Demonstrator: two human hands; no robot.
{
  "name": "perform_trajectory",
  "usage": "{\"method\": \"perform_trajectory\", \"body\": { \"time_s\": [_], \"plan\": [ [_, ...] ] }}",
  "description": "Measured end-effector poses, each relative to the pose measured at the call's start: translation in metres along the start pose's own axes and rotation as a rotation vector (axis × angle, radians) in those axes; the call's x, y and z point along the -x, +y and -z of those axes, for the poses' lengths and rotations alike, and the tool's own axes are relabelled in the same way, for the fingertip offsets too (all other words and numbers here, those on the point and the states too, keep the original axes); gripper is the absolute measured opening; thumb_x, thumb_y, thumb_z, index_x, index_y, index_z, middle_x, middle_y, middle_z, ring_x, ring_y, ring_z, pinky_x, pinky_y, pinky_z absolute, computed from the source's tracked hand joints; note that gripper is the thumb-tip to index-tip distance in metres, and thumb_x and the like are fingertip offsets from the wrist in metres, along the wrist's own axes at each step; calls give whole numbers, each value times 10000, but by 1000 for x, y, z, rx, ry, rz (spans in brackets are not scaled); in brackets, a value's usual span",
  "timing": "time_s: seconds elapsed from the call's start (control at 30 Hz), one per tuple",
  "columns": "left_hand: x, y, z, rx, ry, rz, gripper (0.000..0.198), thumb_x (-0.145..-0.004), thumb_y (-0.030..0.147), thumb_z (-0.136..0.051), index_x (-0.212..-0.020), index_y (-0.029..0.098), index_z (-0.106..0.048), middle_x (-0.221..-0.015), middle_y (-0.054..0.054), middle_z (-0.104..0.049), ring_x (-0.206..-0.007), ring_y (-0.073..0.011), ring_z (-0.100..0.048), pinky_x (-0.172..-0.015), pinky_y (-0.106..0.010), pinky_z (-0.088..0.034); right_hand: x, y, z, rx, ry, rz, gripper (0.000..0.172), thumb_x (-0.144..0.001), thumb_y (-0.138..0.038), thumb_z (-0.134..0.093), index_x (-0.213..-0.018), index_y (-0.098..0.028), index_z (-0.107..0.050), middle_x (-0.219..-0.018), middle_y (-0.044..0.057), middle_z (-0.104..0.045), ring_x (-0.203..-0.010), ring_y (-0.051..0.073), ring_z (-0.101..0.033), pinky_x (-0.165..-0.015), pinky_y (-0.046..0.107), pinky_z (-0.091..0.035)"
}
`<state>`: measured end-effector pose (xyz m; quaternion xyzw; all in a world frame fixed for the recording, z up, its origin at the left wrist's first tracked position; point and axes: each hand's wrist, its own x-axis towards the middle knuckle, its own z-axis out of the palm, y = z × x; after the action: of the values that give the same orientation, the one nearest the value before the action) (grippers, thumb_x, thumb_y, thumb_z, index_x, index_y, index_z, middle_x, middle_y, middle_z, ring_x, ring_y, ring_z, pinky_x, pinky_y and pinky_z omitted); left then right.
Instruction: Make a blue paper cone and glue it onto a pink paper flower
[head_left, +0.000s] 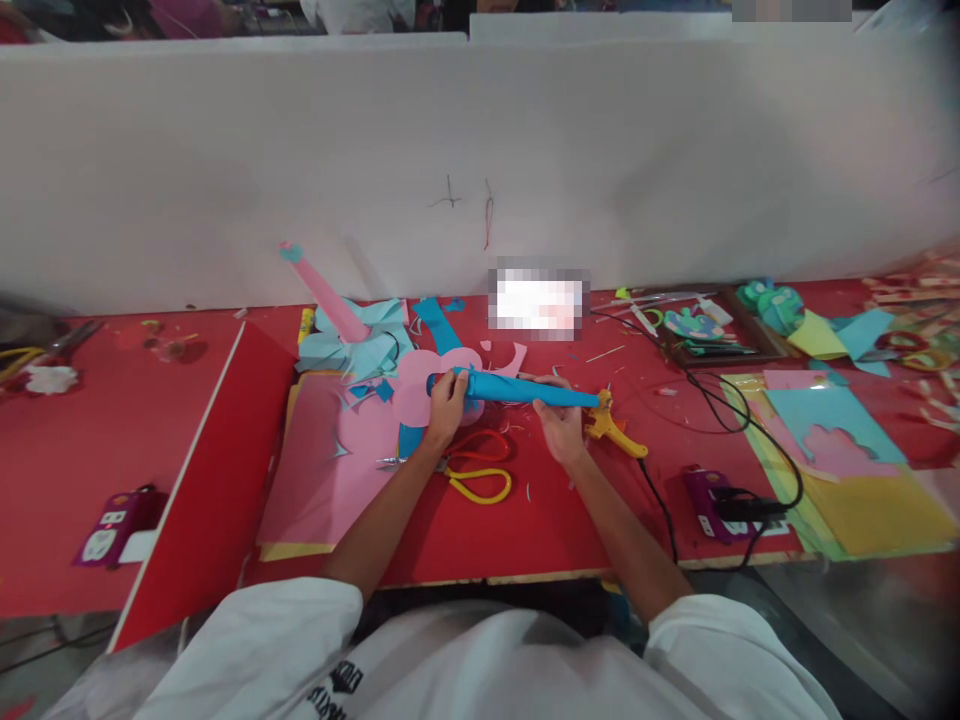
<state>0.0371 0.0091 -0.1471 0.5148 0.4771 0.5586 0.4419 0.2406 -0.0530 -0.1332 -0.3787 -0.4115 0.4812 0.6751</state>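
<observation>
So both my hands are on one thing right now: a blue paper cone [517, 388], rolled up tight and held sideways over the middle of the red tabletop [525, 545]. The wide end is on my left, the skinny end points off to the right.

My left hand [448, 408] is closed round it close to the wide end, thumb and fingers pinching the paper, though some fingers are hidden so I can't tell exactly how they're wrapped. My right hand [562, 430] has it further down the narrow half, a looser sort of grip: thumb on the near side, fingers peeking out behind, cone in between. Neither hand is spread open.

Just behind my left hand there's a pink paper flower [412, 392], with a blue strip [439, 325] poking out past its far side. The yellow glue gun [619, 433] sits right by the cone's skinny tip; can't tell if they're actually touching. The scissors [450, 467], one red handle and one yellow, lie on my side of the cone between my forearms.

Over to the left are pink sheets [315, 480], and behind them a pink cone [326, 290] leaning at a tilt by some light blue paper [322, 350].
</observation>
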Motion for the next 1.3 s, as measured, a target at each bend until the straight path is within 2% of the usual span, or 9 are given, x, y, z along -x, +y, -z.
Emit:
{"method": "perform_trajectory", "body": {
  "time_s": [0.17,0.33,0.47,0.6,0.73,0.87,1.03,1.2,1.3],
  "plan": [
    [1,5,0,12,5,-27,634,-925,755,-662,-675,220,-431,-643,40,-381,-625,-134,-373,-603,-277,-341,1,-2,-2,-36,8,-17,344,-849,-347,-864,-1129,-298,-670,-1293,52,-774,-1269,265,-712,-1202,556,-500],
    [-3,2,1,64,-22,-7,567,-939,753,-636,-789,210,-572,-669,38,-448,-639,-129,-430,-629,-266,-390,-4,-5,5,-150,63,-33,325,-849,-369,-846,-1112,-330,-660,-1303,38,-774,-1262,282,-714,-1184,590,-509],
    [-5,-5,4,93,-45,28,559,-890,720,-719,-745,197,-584,-652,33,-490,-635,-125,-457,-625,-264,-390,-6,-9,11,-160,-31,-42,329,-823,-395,-876,-1068,-334,-664,-1339,36,-763,-1322,298,-686,-1220,600,-471],
    [-7,-12,5,130,-65,71,565,-838,727,-752,-716,202,-583,-603,41,-479,-562,-120,-423,-542,-260,-343,-5,-10,14,-138,-130,-57,331,-819,-425,-885,-1052,-337,-666,-1336,29,-765,-1404,307,-633,-1234,583,-457],
    [-8,-17,3,146,-38,80,568,-822,723,-766,-699,200,-585,-611,40,-468,-567,-112,-406,-536,-251,-347,-5,-8,16,-126,-168,-51,298,-819,-400,-886,-1025,-337,-679,-1294,24,-779,-1406,315,-624,-1214,592,-469],
    [-8,-14,1,144,5,74,615,-873,780,-684,-694,204,-565,-650,23,-492,-615,-123,-442,-574,-259,-389,-5,-7,18,-97,-181,-35,265,-823,-378,-888,-996,-333,-693,-1277,27,-780,-1402,315,-621,-1204,597,-474],
    [-6,-2,1,119,-31,62,621,-846,728,-763,-639,201,-506,-630,38,-428,-628,-120,-409,-598,-263,-371,-3,-6,18,-57,-209,-50,268,-822,-380,-898,-995,-324,-701,-1297,31,-768,-1397,306,-622,-1201,580,-488],
    [-5,8,1,107,-11,49,573,-811,668,-828,-654,188,-556,-651,31,-465,-661,-121,-407,-631,-260,-367,-2,0,8,-56,-88,-73,427,-845,-456,-883,-1180,-323,-653,-1401,63,-721,-1326,272,-672,-1166,525,-542],
    [-4,8,2,134,16,67,613,-817,724,-795,-653,194,-535,-645,33,-430,-639,-117,-388,-596,-256,-350,-2,2,3,-133,-24,-141,449,-832,-454,-893,-1152,-317,-611,-1377,65,-738,-1263,260,-712,-1107,512,-590]
  ]
}}
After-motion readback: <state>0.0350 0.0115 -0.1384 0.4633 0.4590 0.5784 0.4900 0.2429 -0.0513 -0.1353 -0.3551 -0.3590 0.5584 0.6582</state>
